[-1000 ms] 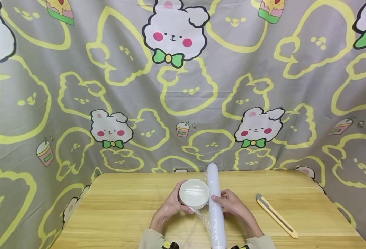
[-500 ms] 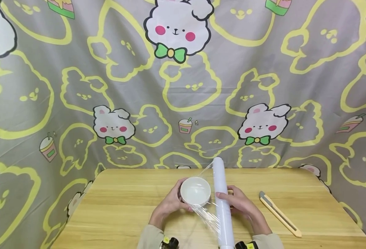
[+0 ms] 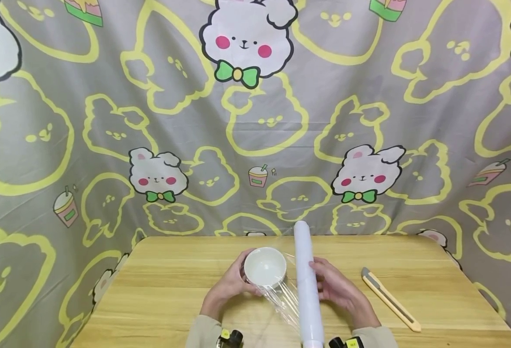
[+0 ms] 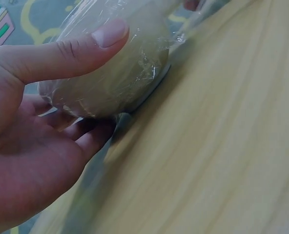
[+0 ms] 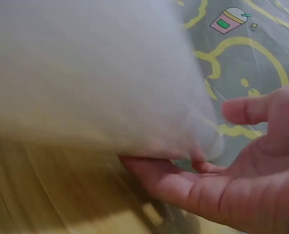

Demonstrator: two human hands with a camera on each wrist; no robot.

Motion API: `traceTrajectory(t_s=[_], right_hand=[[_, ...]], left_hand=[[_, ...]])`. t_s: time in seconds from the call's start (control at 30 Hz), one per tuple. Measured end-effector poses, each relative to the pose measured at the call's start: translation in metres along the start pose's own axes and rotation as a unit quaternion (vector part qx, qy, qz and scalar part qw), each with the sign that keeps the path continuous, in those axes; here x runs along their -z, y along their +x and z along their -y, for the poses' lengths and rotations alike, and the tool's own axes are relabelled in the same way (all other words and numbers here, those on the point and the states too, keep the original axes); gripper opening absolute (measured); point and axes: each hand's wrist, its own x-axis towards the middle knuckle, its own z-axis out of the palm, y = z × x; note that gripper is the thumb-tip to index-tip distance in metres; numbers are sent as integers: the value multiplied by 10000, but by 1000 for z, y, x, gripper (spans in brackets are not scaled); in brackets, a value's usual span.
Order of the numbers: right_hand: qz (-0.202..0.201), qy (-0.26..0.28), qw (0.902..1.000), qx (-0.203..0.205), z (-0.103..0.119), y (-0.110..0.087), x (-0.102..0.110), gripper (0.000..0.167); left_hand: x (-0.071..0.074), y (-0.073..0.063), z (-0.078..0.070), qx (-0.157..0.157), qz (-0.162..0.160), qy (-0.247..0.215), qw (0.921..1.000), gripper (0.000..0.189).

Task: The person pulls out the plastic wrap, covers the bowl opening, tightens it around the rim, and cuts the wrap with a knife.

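Note:
A white bowl [image 3: 265, 267] with clear cling film [image 3: 286, 300] over it is held by my left hand [image 3: 228, 285]. In the left wrist view, the thumb presses the wrinkled film on the bowl's side [image 4: 134, 73] and the fingers lie under its base. From the bowl the film runs across to a long white roll of cling film [image 3: 308, 290], standing lengthwise to its right. My right hand [image 3: 340, 290] holds this roll from the right. In the right wrist view, its fingers [image 5: 174, 187] reach beneath the roll while the thumb is slightly off it.
A yellow box cutter [image 3: 390, 299] lies on the wooden table [image 3: 164, 290], right of my right hand. Behind the table hangs a grey cartoon-print cloth [image 3: 277, 121], and the roll's far end comes near it.
My left hand and the bowl have shifted slightly left over the last half second. The right thumb has slid from the roll's top to its right side. Film stretches between bowl and roll.

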Motion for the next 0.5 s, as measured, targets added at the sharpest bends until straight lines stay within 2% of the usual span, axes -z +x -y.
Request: traceTrajectory(t_s=[0.17,0.33,0.5], right_hand=[[160,35,9999,-7,-1,0,1,75],[345,53,9994,27,2,-1,4,81],[431,-290,9986,116,9,-5,10,78]], left_hand=[[10,-5,0,-88,7,150,9998,115],[11,-7,-1,-118,87,95,9998,115],[12,-5,-1,-119,76,-15,9999,116]])
